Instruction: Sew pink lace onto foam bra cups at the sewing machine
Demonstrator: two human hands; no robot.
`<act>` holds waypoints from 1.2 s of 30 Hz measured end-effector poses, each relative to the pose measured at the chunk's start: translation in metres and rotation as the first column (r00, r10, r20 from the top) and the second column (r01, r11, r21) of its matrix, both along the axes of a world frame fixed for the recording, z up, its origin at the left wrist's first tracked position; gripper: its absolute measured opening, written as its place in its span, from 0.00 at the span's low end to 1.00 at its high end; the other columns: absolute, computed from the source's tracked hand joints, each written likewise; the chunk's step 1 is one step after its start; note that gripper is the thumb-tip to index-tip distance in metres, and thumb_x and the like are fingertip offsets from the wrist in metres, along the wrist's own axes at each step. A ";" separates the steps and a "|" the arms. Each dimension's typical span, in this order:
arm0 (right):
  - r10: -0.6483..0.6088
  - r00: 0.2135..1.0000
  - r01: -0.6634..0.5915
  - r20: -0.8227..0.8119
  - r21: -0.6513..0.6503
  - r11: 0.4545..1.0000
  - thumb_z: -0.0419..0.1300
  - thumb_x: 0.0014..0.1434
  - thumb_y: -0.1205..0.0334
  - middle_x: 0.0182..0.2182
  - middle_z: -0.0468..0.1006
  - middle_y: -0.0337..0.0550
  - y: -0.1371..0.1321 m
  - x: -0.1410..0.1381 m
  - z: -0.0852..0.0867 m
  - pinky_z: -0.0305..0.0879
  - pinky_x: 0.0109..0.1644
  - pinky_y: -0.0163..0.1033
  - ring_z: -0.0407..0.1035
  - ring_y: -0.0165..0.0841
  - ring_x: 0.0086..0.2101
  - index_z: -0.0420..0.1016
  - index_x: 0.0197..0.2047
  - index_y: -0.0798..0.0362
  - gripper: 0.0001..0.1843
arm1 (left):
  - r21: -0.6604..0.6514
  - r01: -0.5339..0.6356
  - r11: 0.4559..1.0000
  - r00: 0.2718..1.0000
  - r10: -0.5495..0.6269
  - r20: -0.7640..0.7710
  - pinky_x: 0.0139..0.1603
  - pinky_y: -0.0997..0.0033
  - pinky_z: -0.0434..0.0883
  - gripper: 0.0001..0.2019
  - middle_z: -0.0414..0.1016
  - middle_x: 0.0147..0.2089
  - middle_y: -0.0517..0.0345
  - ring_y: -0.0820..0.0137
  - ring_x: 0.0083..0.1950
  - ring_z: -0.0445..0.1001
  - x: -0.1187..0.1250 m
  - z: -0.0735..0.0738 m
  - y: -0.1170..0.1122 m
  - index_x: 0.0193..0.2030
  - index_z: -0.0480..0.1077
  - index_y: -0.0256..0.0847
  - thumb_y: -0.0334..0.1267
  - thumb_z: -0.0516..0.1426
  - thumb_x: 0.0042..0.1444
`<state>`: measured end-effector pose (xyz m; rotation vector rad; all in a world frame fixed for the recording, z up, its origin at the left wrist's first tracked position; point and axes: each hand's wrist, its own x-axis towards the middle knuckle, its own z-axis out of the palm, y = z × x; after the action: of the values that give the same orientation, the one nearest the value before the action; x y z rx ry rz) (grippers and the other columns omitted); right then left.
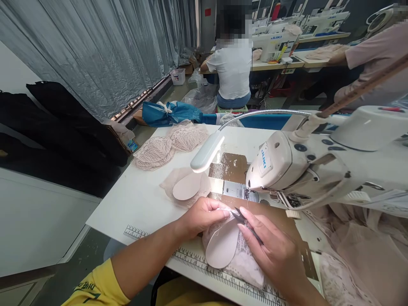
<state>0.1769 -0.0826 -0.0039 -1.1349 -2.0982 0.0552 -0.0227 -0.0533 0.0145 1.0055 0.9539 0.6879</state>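
Note:
My left hand (202, 217) is closed in a pinch on the top edge of a beige lace bra cup (223, 246) lying on the white sewing table (140, 199). My right hand (270, 246) grips small black thread snips (244, 221), blades pointing at the pinched edge beside my left fingers. Both hands work just in front of the white Juki sewing machine (280, 163).
Another padded cup (186, 187) lies beyond my left hand, and two lace cups (168, 146) sit at the table's far left. A gooseneck lamp (207, 152) hangs over the needle plate. Beige fabric (366, 250) piles at right. Other people sit at machines behind.

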 end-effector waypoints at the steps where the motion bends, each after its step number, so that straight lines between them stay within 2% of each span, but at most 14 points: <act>1: -0.003 1.000 0.003 0.004 -0.003 1.000 0.60 0.59 0.68 0.37 0.78 0.43 0.000 0.000 -0.001 0.66 0.39 0.36 0.73 0.32 0.33 0.66 0.59 0.54 0.24 | 0.013 0.005 1.000 1.000 -0.004 -0.009 0.30 0.76 0.61 0.15 0.68 0.24 0.59 0.76 0.26 0.63 0.000 0.001 0.000 0.32 0.75 0.32 0.46 0.60 0.54; 4: -0.006 1.000 0.006 0.006 -0.010 1.000 0.60 0.59 0.69 0.37 0.78 0.43 -0.001 0.001 -0.001 0.66 0.39 0.36 0.72 0.31 0.32 0.65 0.60 0.54 0.25 | 0.034 0.016 0.999 1.000 -0.015 -0.020 0.28 0.77 0.58 0.15 0.66 0.23 0.61 0.77 0.25 0.61 0.000 0.004 0.001 0.29 0.73 0.32 0.45 0.59 0.55; 12: -0.004 0.999 0.001 0.039 0.086 0.996 0.61 0.58 0.70 0.38 0.79 0.44 -0.001 0.001 0.001 0.67 0.39 0.37 0.73 0.32 0.32 0.66 0.60 0.53 0.26 | -0.028 0.011 1.000 1.000 -0.010 0.020 0.27 0.77 0.60 0.17 0.70 0.25 0.58 0.76 0.26 0.65 0.000 0.000 0.000 0.29 0.72 0.32 0.48 0.60 0.54; 15: -0.004 0.998 -0.005 0.070 0.119 0.993 0.61 0.57 0.70 0.38 0.80 0.45 -0.001 0.001 0.002 0.67 0.37 0.36 0.73 0.32 0.31 0.66 0.59 0.55 0.26 | -0.042 0.016 0.999 1.000 -0.015 0.025 0.25 0.78 0.59 0.16 0.69 0.23 0.59 0.77 0.24 0.63 0.001 -0.001 0.000 0.27 0.71 0.33 0.47 0.60 0.53; 18: 0.019 0.995 -0.028 0.095 0.101 0.995 0.59 0.58 0.71 0.37 0.81 0.44 0.000 0.000 0.004 0.67 0.39 0.36 0.75 0.32 0.32 0.68 0.58 0.55 0.23 | -0.044 0.035 0.998 0.999 -0.034 0.023 0.23 0.79 0.56 0.18 0.65 0.21 0.61 0.79 0.22 0.60 0.002 0.000 -0.001 0.25 0.69 0.33 0.48 0.60 0.53; 21: 0.020 0.998 -0.023 0.055 0.040 0.999 0.57 0.61 0.70 0.39 0.81 0.43 0.000 0.000 0.004 0.69 0.41 0.36 0.76 0.33 0.35 0.71 0.55 0.53 0.18 | -0.032 0.046 0.998 0.999 -0.046 -0.007 0.23 0.79 0.56 0.19 0.64 0.21 0.62 0.79 0.22 0.60 0.002 0.000 -0.002 0.25 0.68 0.33 0.49 0.60 0.53; 24: -0.061 0.997 0.053 -0.054 -0.132 0.990 0.55 0.63 0.62 0.40 0.82 0.42 0.000 0.001 0.005 0.71 0.40 0.36 0.77 0.33 0.36 0.72 0.51 0.51 0.14 | -0.034 0.035 0.999 0.999 -0.036 -0.021 0.26 0.78 0.60 0.18 0.68 0.24 0.60 0.77 0.25 0.64 0.002 -0.001 -0.002 0.31 0.71 0.33 0.49 0.62 0.52; 27: -0.162 0.977 0.101 -0.139 -0.369 0.924 0.56 0.60 0.52 0.36 0.82 0.38 -0.001 -0.001 0.010 0.72 0.34 0.34 0.76 0.32 0.32 0.73 0.46 0.48 0.14 | -0.022 0.019 1.000 1.000 -0.019 -0.017 0.29 0.77 0.63 0.18 0.70 0.27 0.58 0.76 0.27 0.66 0.002 -0.001 -0.002 0.35 0.73 0.33 0.49 0.64 0.49; 29: -0.193 0.967 0.098 -0.164 -0.458 0.884 0.58 0.58 0.49 0.31 0.81 0.36 -0.001 -0.002 0.013 0.71 0.31 0.34 0.75 0.32 0.28 0.74 0.41 0.47 0.13 | -0.012 0.017 1.000 0.998 -0.018 -0.057 0.25 0.78 0.61 0.18 0.69 0.25 0.60 0.77 0.24 0.65 0.002 0.000 -0.002 0.35 0.73 0.33 0.49 0.64 0.49; 33: -0.157 0.971 0.055 -0.181 -0.467 0.882 0.56 0.60 0.52 0.31 0.81 0.39 0.001 -0.007 0.017 0.71 0.33 0.35 0.75 0.33 0.31 0.76 0.37 0.48 0.11 | 0.006 0.053 0.999 0.990 -0.051 -0.134 0.18 0.79 0.57 0.18 0.62 0.17 0.65 0.79 0.16 0.59 0.003 0.001 -0.004 0.35 0.73 0.34 0.51 0.61 0.53; 36: -0.099 0.980 0.010 -0.172 -0.455 0.891 0.54 0.62 0.54 0.31 0.80 0.40 0.002 -0.008 0.016 0.70 0.33 0.36 0.74 0.34 0.31 0.76 0.36 0.49 0.11 | 0.014 0.080 0.997 0.987 -0.078 -0.142 0.17 0.78 0.56 0.19 0.61 0.15 0.66 0.79 0.15 0.59 0.004 0.001 -0.005 0.37 0.74 0.34 0.52 0.60 0.54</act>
<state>0.1690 -0.0802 0.0123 -1.3960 -1.9278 0.6330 -0.0187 -0.0584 0.0159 1.1150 1.0263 0.5664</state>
